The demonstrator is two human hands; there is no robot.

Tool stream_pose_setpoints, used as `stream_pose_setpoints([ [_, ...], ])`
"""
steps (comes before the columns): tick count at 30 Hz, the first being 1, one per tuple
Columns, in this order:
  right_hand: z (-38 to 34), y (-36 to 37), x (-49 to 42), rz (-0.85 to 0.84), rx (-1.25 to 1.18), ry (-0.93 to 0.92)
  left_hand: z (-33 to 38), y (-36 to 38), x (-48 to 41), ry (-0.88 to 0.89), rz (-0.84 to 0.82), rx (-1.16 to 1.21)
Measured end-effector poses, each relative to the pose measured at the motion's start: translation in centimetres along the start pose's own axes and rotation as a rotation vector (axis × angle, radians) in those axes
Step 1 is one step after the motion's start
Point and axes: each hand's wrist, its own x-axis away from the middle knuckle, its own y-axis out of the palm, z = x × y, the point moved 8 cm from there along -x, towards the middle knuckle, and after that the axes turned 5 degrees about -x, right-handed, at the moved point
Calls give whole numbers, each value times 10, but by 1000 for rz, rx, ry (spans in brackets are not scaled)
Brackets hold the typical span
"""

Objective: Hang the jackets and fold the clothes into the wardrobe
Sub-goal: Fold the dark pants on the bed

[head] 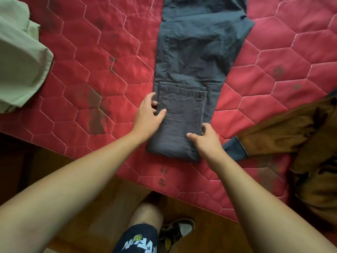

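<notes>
Dark grey trousers [197,52] lie lengthwise on the red quilted mattress [91,70], their near end folded over into a thick flap [180,114]. My left hand [148,115] grips the flap's left edge, thumb on top and fingers tucked at the side. At the flap's right edge my right hand [204,137] holds the fabric, thumb lying across the top and fingers curled round the edge. The trousers' far end runs out of the top of the view.
A pale green garment [20,57] is bunched at the left on the mattress. A brown jacket [295,136] with a blue lining lies at the right, close to my right hand. The mattress edge runs diagonally above a wooden floor [102,201], where my leg and shoe show.
</notes>
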Motion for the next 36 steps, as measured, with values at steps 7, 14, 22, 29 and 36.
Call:
stream_pose_setpoints([
  [7, 32, -6, 12, -53, 118, -18, -20, 11, 6, -196, -101, 31],
  [14, -33, -19, -3, 163, 266, -286, -18, 7, 5, -168, -63, 252],
  [22, -55, -13, -31, 150, 79, -164, -11, 2, -5, -191, -150, 442],
  [29, -66, -9, -42, -47, 282, -274, 3, -4, -20, -84, -197, 422],
  [36, -191, -33, -63, 99, 121, -600, 79, -50, -100, 75, -16, 636],
])
